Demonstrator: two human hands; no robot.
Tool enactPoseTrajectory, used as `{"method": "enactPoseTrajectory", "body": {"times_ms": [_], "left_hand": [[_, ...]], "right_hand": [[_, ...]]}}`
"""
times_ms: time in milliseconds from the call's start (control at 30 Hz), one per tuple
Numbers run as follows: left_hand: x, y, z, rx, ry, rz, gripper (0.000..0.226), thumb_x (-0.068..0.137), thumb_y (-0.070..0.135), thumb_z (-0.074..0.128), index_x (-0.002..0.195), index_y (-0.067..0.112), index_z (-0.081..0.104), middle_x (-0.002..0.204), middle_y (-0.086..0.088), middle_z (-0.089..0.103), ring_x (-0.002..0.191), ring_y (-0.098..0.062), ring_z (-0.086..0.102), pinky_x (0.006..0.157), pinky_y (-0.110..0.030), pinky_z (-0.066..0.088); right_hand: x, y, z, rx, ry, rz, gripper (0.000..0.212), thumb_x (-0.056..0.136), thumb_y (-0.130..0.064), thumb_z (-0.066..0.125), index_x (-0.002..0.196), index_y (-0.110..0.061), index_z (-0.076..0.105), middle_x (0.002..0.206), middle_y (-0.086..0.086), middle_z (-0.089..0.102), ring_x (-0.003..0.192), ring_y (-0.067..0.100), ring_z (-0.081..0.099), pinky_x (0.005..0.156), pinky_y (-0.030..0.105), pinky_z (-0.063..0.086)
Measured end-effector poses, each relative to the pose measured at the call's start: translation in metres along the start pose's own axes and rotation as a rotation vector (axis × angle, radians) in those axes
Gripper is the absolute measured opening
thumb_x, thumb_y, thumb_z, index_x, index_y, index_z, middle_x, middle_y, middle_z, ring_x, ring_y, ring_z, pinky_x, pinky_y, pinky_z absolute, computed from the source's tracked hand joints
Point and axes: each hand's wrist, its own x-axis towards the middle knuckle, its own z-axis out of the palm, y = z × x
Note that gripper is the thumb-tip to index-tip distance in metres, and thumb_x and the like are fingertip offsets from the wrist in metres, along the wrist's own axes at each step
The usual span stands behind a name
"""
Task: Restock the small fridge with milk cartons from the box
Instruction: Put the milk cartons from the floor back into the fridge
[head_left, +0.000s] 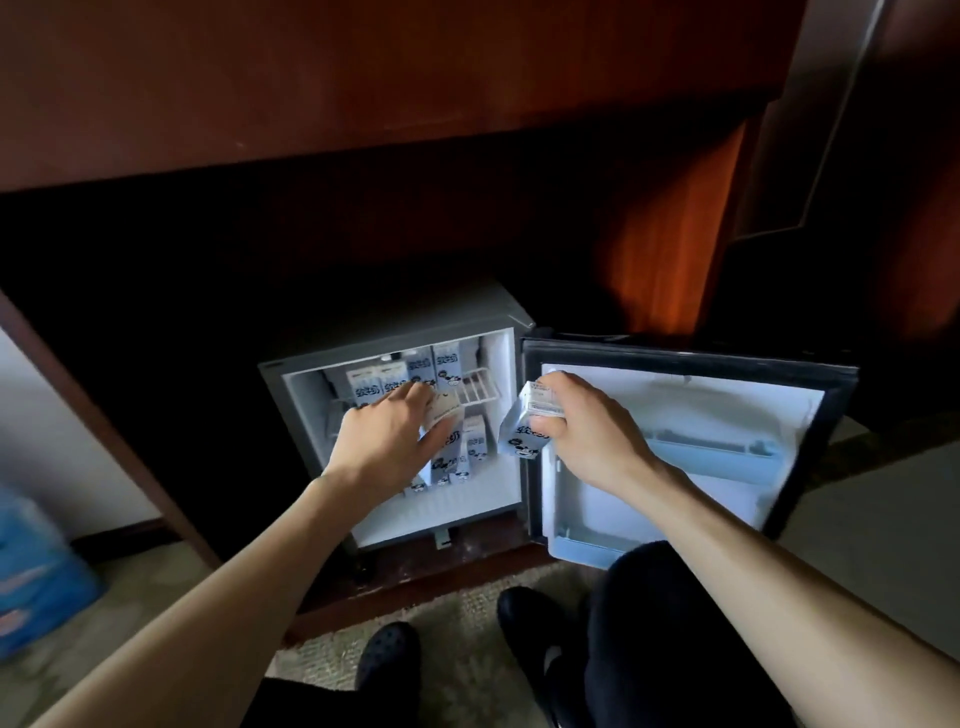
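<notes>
Down at the bottom, two black shoes (389, 660) are planted on the beige carpet (457, 613), and a blue box (36, 571), blurred, sits at the far left on the floor. Both arms reach forward to the small fridge (395, 327), tucked low under a dark wooden cabinet (363, 104). Its door (675, 410) is swung wide to the right, the door rack (717, 452) facing us.

The left hand (387, 441) is in the opening, fingers and thumb curled round a tilted milk carton (448, 434), just in front of the wire shelf (475, 387). The right hand (587, 436) hangs at the hinge edge, between fridge and door, gripping a second carton (522, 434) from above.

Behind, a row of cartons (395, 382) stands upright on the left of the shelf; its right end shows bare wire. The lower cartons (475, 441) stand on the fridge floor, white floor showing in front and to their right.
</notes>
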Motion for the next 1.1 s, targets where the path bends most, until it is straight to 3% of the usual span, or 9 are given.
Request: {"method": "enactPoseTrajectory", "body": {"times_ms": [300, 467, 633, 700, 800, 1100], "left_hand": [[0.028, -0.03, 0.051, -0.107, 0.046, -0.073, 0.043, 0.099, 0.053, 0.043, 0.124, 0.018, 0.051, 0.112, 0.005, 0.058, 0.076, -0.019, 0.065, 0.064, -0.039, 0.056], [0.052, -0.042, 0.081, -0.088, 0.084, -0.036, 0.042, 0.101, 0.048, 0.045, 0.125, 0.014, 0.049, 0.114, 0.001, 0.058, 0.077, -0.021, 0.066, 0.056, -0.034, 0.05], [0.074, -0.048, 0.117, -0.098, 0.093, -0.021, 0.04, 0.099, 0.039, 0.055, 0.129, 0.012, 0.05, 0.116, -0.001, 0.057, 0.079, -0.022, 0.067, 0.058, -0.033, 0.05], [0.081, -0.05, 0.128, -0.09, 0.088, 0.008, 0.041, 0.098, 0.037, 0.056, 0.128, 0.01, 0.051, 0.116, -0.003, 0.057, 0.076, -0.025, 0.068, 0.059, -0.039, 0.056], [0.09, -0.055, 0.14, -0.081, 0.111, 0.018, 0.04, 0.098, 0.035, 0.057, 0.127, 0.01, 0.051, 0.116, -0.004, 0.057, 0.073, -0.027, 0.068, 0.059, -0.044, 0.057], [0.105, -0.065, 0.161, -0.053, 0.195, -0.01, 0.039, 0.098, 0.034, 0.058, 0.129, 0.011, 0.053, 0.11, -0.005, 0.057, 0.074, -0.027, 0.068, 0.052, -0.042, 0.056]], "right_hand": [[0.068, -0.003, 0.066, -0.062, -0.035, -0.027, 0.027, 0.097, -0.019, 0.062, 0.122, -0.022, 0.053, 0.118, -0.003, 0.063, 0.093, 0.022, 0.062, 0.074, 0.034, 0.049], [0.105, 0.0, 0.101, -0.092, -0.079, -0.074, 0.046, 0.092, -0.002, 0.058, 0.131, -0.026, 0.052, 0.13, -0.005, 0.062, 0.095, 0.025, 0.067, 0.075, 0.034, 0.054], [0.128, 0.008, 0.135, -0.089, -0.067, -0.042, 0.043, 0.088, 0.005, 0.056, 0.122, -0.021, 0.052, 0.116, 0.0, 0.066, 0.091, 0.026, 0.069, 0.074, 0.036, 0.057], [0.135, 0.011, 0.145, -0.093, -0.063, -0.034, 0.039, 0.088, 0.005, 0.058, 0.118, -0.018, 0.051, 0.112, 0.001, 0.065, 0.091, 0.027, 0.068, 0.074, 0.036, 0.057], [0.146, 0.017, 0.155, -0.057, -0.049, -0.031, 0.041, 0.087, 0.006, 0.06, 0.118, -0.019, 0.051, 0.113, 0.0, 0.062, 0.091, 0.025, 0.067, 0.074, 0.039, 0.058], [0.179, 0.023, 0.169, 0.06, 0.046, -0.042, 0.041, 0.086, 0.008, 0.062, 0.116, -0.019, 0.054, 0.119, -0.004, 0.057, 0.098, 0.023, 0.063, 0.072, 0.035, 0.055]]}}
